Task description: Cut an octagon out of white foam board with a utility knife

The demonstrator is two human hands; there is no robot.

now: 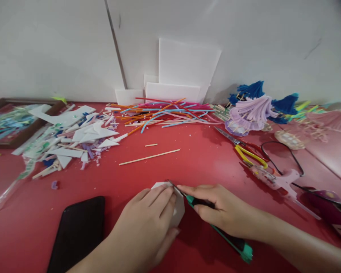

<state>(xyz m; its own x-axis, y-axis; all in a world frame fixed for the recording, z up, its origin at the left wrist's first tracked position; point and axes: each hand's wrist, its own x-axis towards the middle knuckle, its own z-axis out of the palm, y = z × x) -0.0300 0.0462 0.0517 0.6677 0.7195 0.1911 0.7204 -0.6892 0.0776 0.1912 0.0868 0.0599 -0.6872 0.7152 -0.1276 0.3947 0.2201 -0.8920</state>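
Observation:
My right hand (220, 208) is closed round a green-and-black utility knife (246, 250). Its blade lies against the upper right edge of a small white foam board piece (179, 210) with angled corners. My left hand (150, 216) covers much of that piece, its fingers pressed together over the top and the thumb near the lower edge. A thin wooden stick (149, 157) lies just beyond both hands, and a shorter stick (151, 145) is behind it.
A black phone (76, 231) lies left of my left hand. White offcuts (91, 132) are heaped at the left. Pipe cleaners (170, 113) and white boards (187, 64) are at the back. Scissors (230, 136), pliers (251, 157), a glue gun (281, 180) and a lilac umbrella-shaped craft (251, 112) are rightward.

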